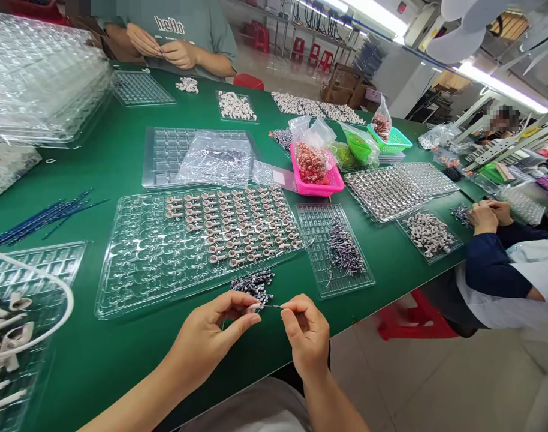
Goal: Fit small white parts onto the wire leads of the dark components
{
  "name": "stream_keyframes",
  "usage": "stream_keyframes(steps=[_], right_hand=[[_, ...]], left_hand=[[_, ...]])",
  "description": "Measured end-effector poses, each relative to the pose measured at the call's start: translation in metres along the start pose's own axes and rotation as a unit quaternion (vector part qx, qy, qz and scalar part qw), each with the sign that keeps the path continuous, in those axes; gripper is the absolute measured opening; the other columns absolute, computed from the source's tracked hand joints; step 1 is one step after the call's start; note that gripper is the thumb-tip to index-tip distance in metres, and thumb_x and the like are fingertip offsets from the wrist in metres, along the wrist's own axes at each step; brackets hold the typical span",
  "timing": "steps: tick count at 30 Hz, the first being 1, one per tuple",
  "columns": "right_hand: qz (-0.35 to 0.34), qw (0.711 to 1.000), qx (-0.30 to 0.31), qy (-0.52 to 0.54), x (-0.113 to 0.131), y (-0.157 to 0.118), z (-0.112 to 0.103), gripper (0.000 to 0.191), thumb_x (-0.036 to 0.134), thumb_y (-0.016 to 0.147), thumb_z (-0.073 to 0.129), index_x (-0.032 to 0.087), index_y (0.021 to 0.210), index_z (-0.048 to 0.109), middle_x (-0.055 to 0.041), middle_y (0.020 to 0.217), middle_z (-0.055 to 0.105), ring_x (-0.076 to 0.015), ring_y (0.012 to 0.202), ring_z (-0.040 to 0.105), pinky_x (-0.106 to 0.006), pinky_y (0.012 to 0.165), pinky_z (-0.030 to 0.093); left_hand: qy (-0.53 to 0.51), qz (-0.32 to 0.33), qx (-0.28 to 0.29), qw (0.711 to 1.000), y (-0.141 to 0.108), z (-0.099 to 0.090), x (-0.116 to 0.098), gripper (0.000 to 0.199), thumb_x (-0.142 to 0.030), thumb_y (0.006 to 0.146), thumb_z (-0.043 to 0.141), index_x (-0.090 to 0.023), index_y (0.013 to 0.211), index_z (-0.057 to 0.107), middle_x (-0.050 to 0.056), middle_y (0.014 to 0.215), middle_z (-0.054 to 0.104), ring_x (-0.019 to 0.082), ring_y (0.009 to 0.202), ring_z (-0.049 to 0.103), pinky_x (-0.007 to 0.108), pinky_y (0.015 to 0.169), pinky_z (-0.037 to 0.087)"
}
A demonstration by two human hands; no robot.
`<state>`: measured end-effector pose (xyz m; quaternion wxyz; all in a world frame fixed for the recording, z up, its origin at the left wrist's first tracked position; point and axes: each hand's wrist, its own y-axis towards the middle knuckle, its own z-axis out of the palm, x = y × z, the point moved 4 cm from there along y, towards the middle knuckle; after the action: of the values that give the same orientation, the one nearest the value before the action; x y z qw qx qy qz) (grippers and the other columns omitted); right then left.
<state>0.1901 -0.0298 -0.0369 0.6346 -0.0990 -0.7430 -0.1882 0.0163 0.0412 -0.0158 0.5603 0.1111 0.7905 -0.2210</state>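
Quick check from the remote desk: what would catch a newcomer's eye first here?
Probably the left hand and right hand at the near table edge, pinching one small part between them. Just beyond lies a big clear tray half filled with small parts, and further right a bright pink basket.

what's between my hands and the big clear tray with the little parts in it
In the head view, a small heap of dark pins lies on the green table, between the left hand and right hand and the big clear tray.

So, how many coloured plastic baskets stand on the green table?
2 clearly: a pink basket near the table's middle and a green basket behind it, toward the far edge. Bags may hide more.
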Motion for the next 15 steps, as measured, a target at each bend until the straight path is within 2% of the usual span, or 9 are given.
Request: stream_keyframes(steps=[8, 15], right_hand=[[-0.021, 0.998, 0.031, -0.054, 0.0064, 0.0030, 0.0039, 0.011, 0.025, 0.090, 0.059, 0.020, 0.081, 0.065, -0.0005, 0.074, 0.060, -0.0127, 0.066, 0.055, -0.025, 0.061, 0.045], [-0.028, 0.998, 0.039, -0.047, 0.0100, 0.0048, 0.0050, 0.010, 0.022, 0.088, 0.059, 0.020, 0.080, 0.065, 0.0005, 0.072, 0.059, -0.0120, 0.065, 0.052, -0.025, 0.061, 0.043]], left_hand=[[0.048, 0.036, -0.007, 0.998, -0.0011, 0.0003, -0.0031, 0.028, -0.047, 0.082, 0.069, -0.024, 0.097, 0.073, 0.002, 0.086, 0.074, 0.020, 0.077, 0.068, 0.026, 0.073, 0.055], [0.074, 0.057, -0.009, 0.996, -0.0017, 0.0007, -0.0046, 0.025, -0.045, 0.084, 0.067, -0.024, 0.097, 0.072, 0.002, 0.084, 0.073, 0.018, 0.075, 0.066, 0.026, 0.070, 0.053]])
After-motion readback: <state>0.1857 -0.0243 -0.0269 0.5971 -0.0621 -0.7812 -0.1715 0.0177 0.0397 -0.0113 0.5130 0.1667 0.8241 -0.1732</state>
